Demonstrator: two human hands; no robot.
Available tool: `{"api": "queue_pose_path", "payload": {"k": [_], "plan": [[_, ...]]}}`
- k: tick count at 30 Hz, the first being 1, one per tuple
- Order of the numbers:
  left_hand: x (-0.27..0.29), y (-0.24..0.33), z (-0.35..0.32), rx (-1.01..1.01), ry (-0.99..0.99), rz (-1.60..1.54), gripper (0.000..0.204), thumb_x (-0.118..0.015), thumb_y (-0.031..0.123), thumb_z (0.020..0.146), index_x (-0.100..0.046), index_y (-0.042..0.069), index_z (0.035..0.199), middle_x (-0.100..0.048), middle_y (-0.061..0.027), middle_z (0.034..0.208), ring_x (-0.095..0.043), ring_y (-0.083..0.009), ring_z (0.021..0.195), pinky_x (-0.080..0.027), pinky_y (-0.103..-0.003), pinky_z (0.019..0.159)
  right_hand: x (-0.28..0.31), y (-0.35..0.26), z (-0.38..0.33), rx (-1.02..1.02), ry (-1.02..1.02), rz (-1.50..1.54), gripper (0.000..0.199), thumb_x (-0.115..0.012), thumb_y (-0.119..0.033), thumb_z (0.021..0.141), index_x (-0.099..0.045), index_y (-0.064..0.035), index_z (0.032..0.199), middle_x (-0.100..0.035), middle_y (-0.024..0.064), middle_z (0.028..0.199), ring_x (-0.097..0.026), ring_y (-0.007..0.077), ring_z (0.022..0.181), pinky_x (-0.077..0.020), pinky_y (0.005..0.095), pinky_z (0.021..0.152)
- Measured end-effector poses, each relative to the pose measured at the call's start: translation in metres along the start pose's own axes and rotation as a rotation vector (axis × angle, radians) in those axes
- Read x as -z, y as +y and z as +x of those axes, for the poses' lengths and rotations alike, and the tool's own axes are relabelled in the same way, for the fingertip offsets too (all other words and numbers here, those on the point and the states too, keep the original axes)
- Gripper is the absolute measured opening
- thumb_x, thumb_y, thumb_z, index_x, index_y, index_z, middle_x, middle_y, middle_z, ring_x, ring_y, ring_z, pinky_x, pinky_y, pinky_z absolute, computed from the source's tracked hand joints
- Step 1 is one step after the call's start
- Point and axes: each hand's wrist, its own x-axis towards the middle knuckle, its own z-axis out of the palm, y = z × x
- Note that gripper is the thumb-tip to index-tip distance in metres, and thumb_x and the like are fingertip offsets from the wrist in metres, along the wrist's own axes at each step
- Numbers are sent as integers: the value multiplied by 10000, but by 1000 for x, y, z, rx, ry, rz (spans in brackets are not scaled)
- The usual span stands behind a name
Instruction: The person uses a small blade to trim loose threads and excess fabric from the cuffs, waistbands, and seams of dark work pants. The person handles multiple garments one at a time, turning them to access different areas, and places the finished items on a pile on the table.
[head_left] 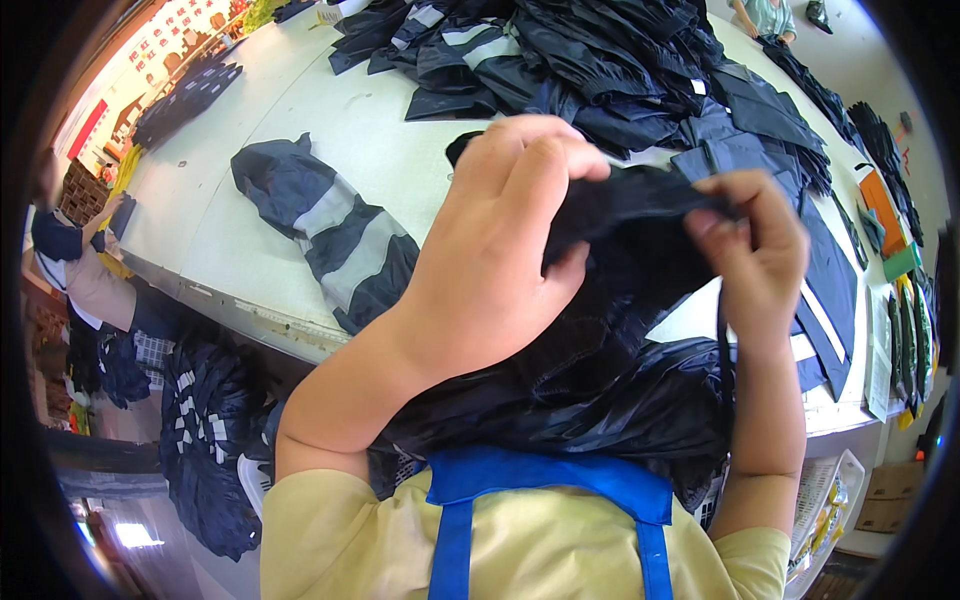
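My left hand (500, 250) and my right hand (755, 255) are raised close to the camera, both gripping a dark navy shiny garment (610, 350). The left fingers curl over its bunched upper edge. The right fingers pinch the same edge a little to the right. The rest of the garment hangs down toward my chest and blue apron straps (545, 480), hiding the table edge beneath it.
A white work table (250, 220) carries a folded navy piece with grey reflective stripes (340, 240) and a big heap of similar dark garments (600, 70) at the back. Another person (85, 270) sits at the left. More striped garments (205, 440) hang below the table.
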Motion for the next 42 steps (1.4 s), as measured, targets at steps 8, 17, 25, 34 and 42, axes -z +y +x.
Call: {"api": "queue_pose_path", "payload": {"k": [8,17,25,34,42], "plan": [[25,-10,-5,517,-529,-478,374,-597,-72,708,-523,1,1068,-603,-62,978,-585,-126,881,-463,-244,788,36,30,30,-224,148,361,117,-590,-91,834,-614,-25,928,-569,-27,789,-507,40,717,-381,178,707],[17,-29,-8,895,-423,-1301,491,-591,-8,756,-438,-17,1222,-609,-96,1041,-604,-130,915,-496,-266,831,42,51,45,-480,140,475,85,-629,-125,827,-617,-57,876,-618,-6,749,-558,68,640,-425,188,640],[4,-37,-11,559,-308,-1210,187,-483,-5,894,-547,37,1065,-604,-30,981,-560,-51,860,-448,-184,767,42,71,45,-391,105,198,162,-662,-157,825,-624,-52,944,-591,-23,759,-518,35,639,-394,159,610],[4,-19,-9,797,-379,-1262,517,-532,45,832,-394,-37,1323,-595,-102,1111,-601,-145,989,-486,-272,873,-4,-13,1,285,-237,-241,219,-678,12,700,-663,-13,917,-554,45,731,-491,119,606,-357,228,537],[7,-6,-7,824,-356,-1167,544,-460,-4,816,-384,-7,1354,-587,-19,1011,-488,1,720,-371,-138,594,-21,-2,0,193,-292,-222,235,-638,89,648,-611,-17,857,-529,74,708,-532,197,586,-427,286,520]]}}
